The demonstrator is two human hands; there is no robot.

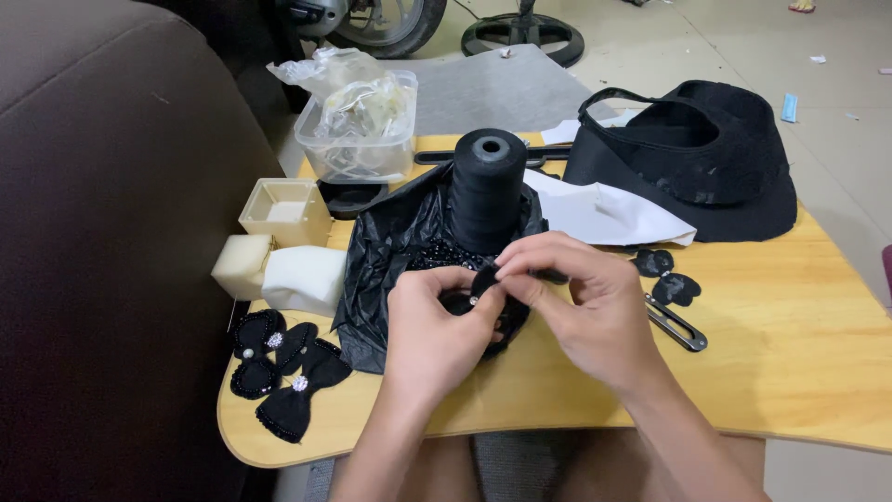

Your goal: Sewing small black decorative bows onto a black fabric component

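Note:
My left hand [433, 327] and my right hand [578, 299] meet over the middle of a small wooden table [799, 372]. Both pinch one small black fabric piece [483, 281] with a shiny stone on it. Just behind the hands lies a crumpled black plastic bag [390, 251] holding black beads [446, 254]. A tall black thread cone [486, 186] stands upright on the bag.
Finished black bows [283, 367] with stones lie at the table's left front. Foam blocks [288, 274] and a square cream box [283, 209] sit left, a clear plastic tub [358, 139] behind. Black thread snips [676, 325] and black cutouts [664, 276] lie right; a black bag-like fabric item [706, 158] and white paper [604, 214] behind.

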